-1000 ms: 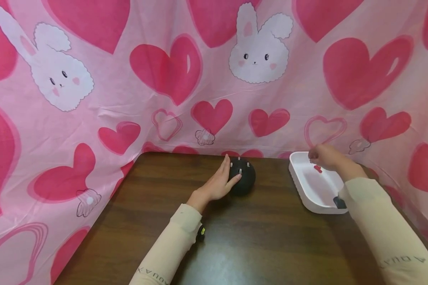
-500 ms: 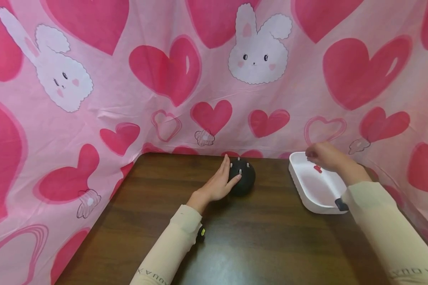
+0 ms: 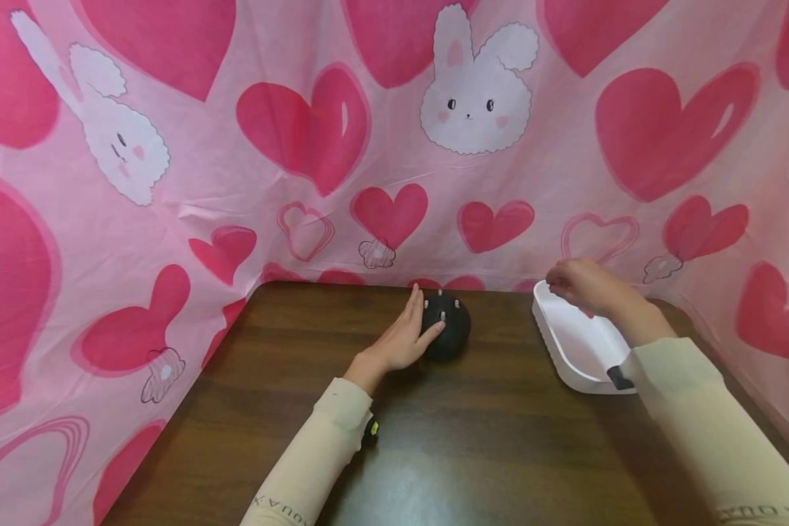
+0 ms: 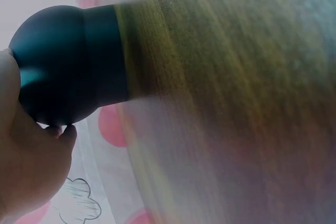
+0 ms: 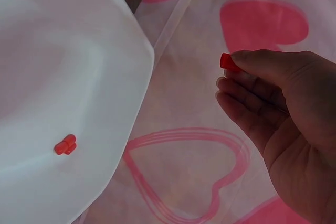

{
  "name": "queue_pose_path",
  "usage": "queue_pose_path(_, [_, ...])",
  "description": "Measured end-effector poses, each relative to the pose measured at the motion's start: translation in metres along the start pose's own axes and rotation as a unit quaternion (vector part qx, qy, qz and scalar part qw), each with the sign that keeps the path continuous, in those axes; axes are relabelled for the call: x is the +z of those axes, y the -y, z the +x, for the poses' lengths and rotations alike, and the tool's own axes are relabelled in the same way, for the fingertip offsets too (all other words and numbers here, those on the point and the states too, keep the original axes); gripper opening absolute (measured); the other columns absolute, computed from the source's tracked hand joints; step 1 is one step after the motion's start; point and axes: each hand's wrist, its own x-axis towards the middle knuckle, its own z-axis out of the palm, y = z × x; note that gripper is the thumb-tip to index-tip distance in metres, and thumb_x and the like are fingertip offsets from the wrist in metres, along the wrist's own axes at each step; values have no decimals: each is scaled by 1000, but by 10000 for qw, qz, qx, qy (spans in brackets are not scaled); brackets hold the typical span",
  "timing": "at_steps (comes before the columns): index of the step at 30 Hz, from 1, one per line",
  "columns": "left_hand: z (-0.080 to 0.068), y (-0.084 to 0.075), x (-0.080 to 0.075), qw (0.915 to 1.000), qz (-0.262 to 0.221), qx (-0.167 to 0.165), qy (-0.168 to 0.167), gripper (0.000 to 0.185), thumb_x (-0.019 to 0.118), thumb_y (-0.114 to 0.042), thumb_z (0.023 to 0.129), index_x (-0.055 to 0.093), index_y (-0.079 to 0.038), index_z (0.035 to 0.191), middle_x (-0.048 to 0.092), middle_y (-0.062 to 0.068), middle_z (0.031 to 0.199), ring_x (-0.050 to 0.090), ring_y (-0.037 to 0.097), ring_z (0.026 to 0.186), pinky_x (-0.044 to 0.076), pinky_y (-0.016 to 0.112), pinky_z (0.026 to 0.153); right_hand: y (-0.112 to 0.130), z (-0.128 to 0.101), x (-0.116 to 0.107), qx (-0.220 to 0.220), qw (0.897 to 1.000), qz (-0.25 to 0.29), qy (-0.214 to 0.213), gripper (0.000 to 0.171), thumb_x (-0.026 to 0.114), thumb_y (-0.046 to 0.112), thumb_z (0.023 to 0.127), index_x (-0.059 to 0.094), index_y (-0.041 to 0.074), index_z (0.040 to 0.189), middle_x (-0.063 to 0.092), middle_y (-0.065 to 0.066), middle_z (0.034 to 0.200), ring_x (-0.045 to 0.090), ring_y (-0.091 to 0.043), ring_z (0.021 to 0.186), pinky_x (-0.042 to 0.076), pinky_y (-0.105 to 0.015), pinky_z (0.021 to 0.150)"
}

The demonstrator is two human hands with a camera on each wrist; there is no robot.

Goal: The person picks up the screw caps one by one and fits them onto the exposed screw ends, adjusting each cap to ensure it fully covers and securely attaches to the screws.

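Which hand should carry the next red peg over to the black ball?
Right, probably: the right hand already pinches a red peg above the white tray, while the left hand rests on the black ball.

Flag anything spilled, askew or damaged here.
Nothing stands out. The black ball sits upright under the left hand; the white tray lies flat holding one red piece; the right hand pinches another.
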Motion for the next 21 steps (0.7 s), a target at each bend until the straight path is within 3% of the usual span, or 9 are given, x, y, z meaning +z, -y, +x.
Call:
queue_pose_path(7, [-2,0,-1,10000,-43,19,11,93,39,-63,104,-11,-12,164,-15,2,172,-2,17,158,12,38,126,16,8,-1,49,9999,-62,70,11,75,-5,86,76,-2,96,71,-10,87,68,-29,81,59,-51,82])
queue_pose_path(21, [-3,-1,-2,10000,-57,-15,59,94,39,-64,103,-10,-12,164,-14,1,172,-1,17,158,13,38,125,33,17,5,-91,9988,163,-463,10,80,-1,85,77,2,93,73,-8,83,68,-23,75,61,-46,76])
